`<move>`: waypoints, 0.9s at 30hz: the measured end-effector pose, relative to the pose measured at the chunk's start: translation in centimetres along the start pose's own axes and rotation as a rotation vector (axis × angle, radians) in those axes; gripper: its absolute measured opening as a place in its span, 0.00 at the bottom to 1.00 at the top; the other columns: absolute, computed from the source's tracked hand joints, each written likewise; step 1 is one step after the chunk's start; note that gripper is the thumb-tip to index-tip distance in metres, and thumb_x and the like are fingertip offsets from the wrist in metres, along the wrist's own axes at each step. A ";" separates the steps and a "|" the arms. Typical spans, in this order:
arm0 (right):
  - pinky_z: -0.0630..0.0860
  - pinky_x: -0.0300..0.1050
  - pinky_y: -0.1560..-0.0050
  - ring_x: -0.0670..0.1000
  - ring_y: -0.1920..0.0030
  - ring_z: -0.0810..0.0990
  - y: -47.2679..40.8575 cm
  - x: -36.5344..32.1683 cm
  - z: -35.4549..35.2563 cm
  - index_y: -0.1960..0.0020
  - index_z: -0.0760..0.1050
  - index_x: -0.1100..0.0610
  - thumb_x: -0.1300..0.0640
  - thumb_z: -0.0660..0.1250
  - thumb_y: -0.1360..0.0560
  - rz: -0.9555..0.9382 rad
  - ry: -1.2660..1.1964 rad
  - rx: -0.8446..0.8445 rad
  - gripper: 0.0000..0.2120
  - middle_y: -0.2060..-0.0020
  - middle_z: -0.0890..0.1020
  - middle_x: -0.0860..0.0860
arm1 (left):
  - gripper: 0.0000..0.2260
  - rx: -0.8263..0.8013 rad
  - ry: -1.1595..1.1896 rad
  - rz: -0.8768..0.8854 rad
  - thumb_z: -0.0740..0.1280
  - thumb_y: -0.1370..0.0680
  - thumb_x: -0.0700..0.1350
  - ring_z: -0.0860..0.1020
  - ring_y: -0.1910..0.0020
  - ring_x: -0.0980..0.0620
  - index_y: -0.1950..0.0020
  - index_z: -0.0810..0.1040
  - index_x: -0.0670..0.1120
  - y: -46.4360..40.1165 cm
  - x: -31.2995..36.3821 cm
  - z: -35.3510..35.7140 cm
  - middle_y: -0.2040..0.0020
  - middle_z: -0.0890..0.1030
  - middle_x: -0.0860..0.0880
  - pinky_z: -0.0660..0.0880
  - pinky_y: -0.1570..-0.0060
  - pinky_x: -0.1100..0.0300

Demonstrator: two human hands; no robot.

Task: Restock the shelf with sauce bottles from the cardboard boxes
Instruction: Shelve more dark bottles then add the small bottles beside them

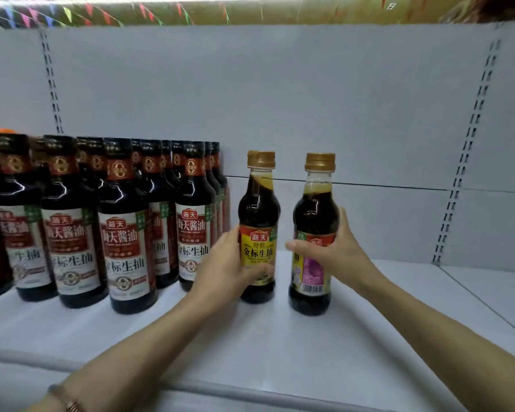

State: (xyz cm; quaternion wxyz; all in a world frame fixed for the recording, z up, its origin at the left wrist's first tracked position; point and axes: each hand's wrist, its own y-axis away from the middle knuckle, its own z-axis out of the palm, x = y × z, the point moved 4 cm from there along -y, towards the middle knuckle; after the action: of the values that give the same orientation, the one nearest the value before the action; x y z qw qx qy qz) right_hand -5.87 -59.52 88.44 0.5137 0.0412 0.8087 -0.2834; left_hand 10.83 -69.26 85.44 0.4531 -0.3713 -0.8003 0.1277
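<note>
Gripping 2 gold-capped sauce bottles upright on the white shelf, the left hand wraps the yellow-label bottle, the right hand wraps its neighbour; sliding left carelessly could topple the dark-capped row beside them

White shelf; upright sauce bottles

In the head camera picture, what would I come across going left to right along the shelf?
Group of dark-capped sauce bottles with white and red labels → left hand → gold-capped bottle with its yellow label facing front → right hand, its grip on a second gold-capped bottle → bare white shelf.
</note>
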 end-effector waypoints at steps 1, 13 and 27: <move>0.78 0.48 0.46 0.45 0.46 0.79 -0.2 0.0 -0.2 0.31 0.58 0.46 0.53 0.79 0.35 0.010 0.036 -0.012 0.41 0.45 0.76 0.43 | 0.28 0.001 0.001 -0.002 0.78 0.34 0.54 0.78 0.46 0.56 0.38 0.69 0.57 -0.3 0.1 0.3 0.44 0.78 0.56 0.78 0.45 0.50; 0.75 0.42 0.49 0.46 0.44 0.79 -0.7 -0.4 -0.7 0.28 0.58 0.46 0.41 0.77 0.44 -0.001 0.118 -0.021 0.49 0.44 0.76 0.41 | 0.29 0.066 -0.044 -0.239 0.74 0.27 0.46 0.78 0.43 0.44 0.32 0.63 0.47 -5.5 -1.6 3.1 0.42 0.79 0.45 0.75 0.41 0.45; 0.77 0.51 0.40 0.48 0.40 0.78 -1.9 0.5 -1.2 0.28 0.58 0.44 0.41 0.76 0.42 -0.010 0.117 -0.085 0.47 0.42 0.76 0.42 | 0.33 0.098 -0.024 -0.367 0.66 0.22 0.39 0.75 0.41 0.41 0.24 0.50 0.44 -8.9 -3.1 4.5 0.37 0.74 0.40 0.71 0.40 0.47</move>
State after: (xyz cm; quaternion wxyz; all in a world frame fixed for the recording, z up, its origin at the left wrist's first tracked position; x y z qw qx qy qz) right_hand -7.72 -60.64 89.18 0.4654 0.0317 0.8490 -0.2484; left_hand 3.91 -77.01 85.77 0.4769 -0.1950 -0.8527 0.0862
